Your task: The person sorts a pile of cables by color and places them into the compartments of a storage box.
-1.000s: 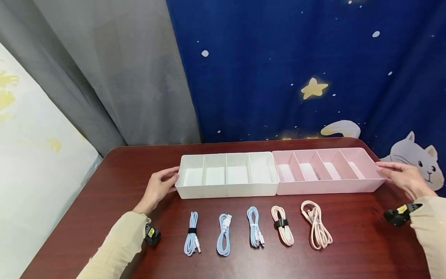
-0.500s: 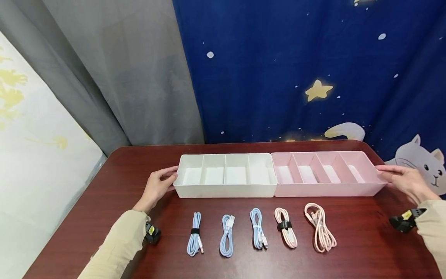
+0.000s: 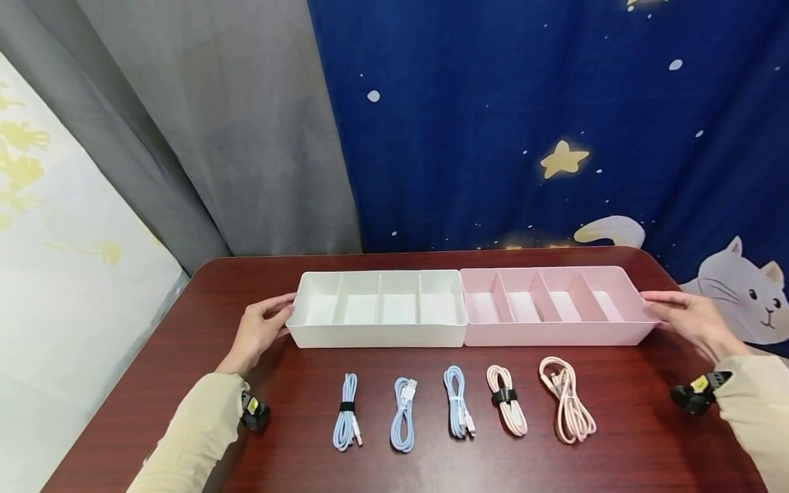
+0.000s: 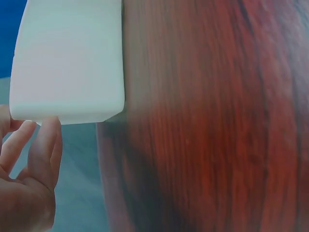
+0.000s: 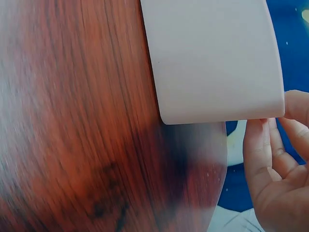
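A white divided storage box (image 3: 377, 335) and a pink divided storage box (image 3: 557, 334) stand end to end on the table. My left hand (image 3: 259, 333) touches the white box's left end; the left wrist view shows its fingertips (image 4: 50, 126) against that end wall. At the pink box's right end, my right hand (image 3: 693, 320) touches the wall with extended fingers (image 5: 257, 140). In front of the boxes lie three bundled blue cables, the left one (image 3: 348, 412), the middle one (image 3: 403, 415) and the right one (image 3: 457, 404), then two pink cables, one strapped (image 3: 511, 411), one looser (image 3: 570, 404).
The dark red wooden table (image 3: 308, 452) has rounded far corners. Behind it hang a grey curtain (image 3: 246, 137) and a blue starry curtain (image 3: 462, 137). A white patterned cloth (image 3: 61, 308) lies along the left side.
The view shifts slightly at first. In the last half second both boxes slide left together, with both hands at their ends. The cables stay where they lie.
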`<state>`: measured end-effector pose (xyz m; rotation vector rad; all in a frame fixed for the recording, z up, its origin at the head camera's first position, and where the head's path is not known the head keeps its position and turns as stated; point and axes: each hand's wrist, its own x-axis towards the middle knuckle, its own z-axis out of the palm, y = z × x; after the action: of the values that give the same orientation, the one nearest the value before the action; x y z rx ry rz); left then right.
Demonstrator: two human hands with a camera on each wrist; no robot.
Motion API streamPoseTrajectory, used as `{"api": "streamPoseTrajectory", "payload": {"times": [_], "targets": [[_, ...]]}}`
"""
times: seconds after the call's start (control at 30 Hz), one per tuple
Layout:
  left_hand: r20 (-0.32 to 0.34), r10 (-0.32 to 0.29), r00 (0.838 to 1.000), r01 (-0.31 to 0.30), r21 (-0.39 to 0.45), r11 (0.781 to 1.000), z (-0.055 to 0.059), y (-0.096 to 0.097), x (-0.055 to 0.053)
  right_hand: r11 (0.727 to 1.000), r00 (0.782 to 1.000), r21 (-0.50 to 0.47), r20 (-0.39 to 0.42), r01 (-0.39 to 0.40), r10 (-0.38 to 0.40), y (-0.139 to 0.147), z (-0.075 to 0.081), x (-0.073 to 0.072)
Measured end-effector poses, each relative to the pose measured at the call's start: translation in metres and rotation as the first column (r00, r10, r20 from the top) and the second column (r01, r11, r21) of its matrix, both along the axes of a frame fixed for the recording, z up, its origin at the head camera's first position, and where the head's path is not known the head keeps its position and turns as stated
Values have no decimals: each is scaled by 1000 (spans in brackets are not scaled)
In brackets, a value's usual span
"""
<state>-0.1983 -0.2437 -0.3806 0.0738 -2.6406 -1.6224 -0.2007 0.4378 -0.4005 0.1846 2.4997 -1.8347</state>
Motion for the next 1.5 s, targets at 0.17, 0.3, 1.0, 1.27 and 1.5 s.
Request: {"api": "streamPoseTrajectory", "payload": {"times": [0.17, 0.3, 1.0, 1.27, 1.5], "targets": [[52, 24, 998, -26, 35, 999, 2, -14, 1, 1000, 998, -19, -55, 14, -15, 7, -24, -17], [65, 33, 997, -36, 39, 999, 4, -21, 4, 999, 996, 24, -90, 23, -21, 5, -33, -24], [59, 97, 994, -96, -15, 995, 3, -48, 10, 1000, 992, -3, -126, -30, 30, -45, -16, -21], [42, 115, 993, -115, 17, 993, -22, -70, 2, 998, 990, -55, -135, -44, 36, -48, -28, -28], [52, 122, 991, -122, -4, 993, 1, -60, 17, 997, 990, -70, -133, -44, 34, -50, -33, -29]]}}
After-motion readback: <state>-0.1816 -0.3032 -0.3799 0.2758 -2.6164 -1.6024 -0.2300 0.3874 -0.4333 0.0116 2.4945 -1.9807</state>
